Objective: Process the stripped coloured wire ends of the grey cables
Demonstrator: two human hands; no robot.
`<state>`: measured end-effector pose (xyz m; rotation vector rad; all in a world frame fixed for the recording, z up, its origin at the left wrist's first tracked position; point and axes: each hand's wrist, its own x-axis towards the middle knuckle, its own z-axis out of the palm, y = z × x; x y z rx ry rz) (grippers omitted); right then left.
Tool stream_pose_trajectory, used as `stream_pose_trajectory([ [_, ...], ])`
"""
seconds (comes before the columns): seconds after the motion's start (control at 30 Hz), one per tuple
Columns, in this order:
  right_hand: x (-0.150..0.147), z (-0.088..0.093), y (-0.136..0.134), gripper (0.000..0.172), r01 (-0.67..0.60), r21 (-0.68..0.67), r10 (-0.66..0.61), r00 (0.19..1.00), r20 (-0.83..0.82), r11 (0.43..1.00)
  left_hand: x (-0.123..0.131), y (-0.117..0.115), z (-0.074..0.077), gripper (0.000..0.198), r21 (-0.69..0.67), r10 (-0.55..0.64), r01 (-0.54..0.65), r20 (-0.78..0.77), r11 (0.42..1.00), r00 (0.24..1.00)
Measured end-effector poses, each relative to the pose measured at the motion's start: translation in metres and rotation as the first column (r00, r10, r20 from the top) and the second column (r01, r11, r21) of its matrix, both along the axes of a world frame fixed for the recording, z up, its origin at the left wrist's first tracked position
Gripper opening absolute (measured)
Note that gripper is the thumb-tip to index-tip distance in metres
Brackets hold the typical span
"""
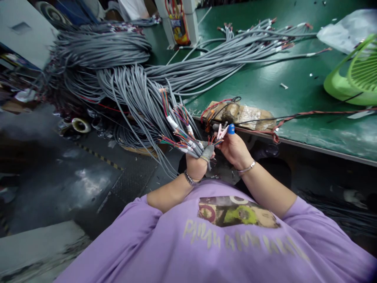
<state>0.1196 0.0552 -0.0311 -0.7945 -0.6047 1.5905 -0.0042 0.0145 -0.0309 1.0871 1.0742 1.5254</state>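
Head view: cables [195,151] lie within left fingers [209,151].

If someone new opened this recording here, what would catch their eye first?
Probably the grey cables, a thick mass heaped at the left end of the green table and spilling over its near edge. Next, mid-picture, the left hand grips several cable ends, bright wires fanned out beside it, while the right hand shows a blue cover on one digit.
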Motion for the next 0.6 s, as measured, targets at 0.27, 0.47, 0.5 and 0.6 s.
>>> stream_pose_trajectory([
  [0.27,-0.0029,0.0096,0.0041,0.034,-0.029,-0.167,-0.013,0.97,-0.243,0.985,0.0008,-0.0006,0.0055,0.028,0.035,0.028,-0.025,-0.075,0.999,0.997],
  [0.47,-0.0044,0.0084,0.0054,0.03,0.02,-0.193,-0.069,0.966,-0.251,0.981,-0.0014,-0.0016,0.0058,0.024,0.018,0.006,-0.003,-0.194,1.0,0.981],
  [0.5,-0.0045,0.0089,0.005,0.031,0.024,-0.197,-0.073,0.966,-0.249,0.98,-0.0016,-0.0016,0.0055,0.023,0.019,-0.002,0.006,-0.199,1.0,0.98],
  [0.6,-0.0041,0.0106,0.003,0.033,-0.001,-0.196,-0.049,0.966,-0.253,0.981,-0.0015,-0.0019,0.0056,0.023,0.028,-0.023,0.029,-0.19,0.999,0.981],
])
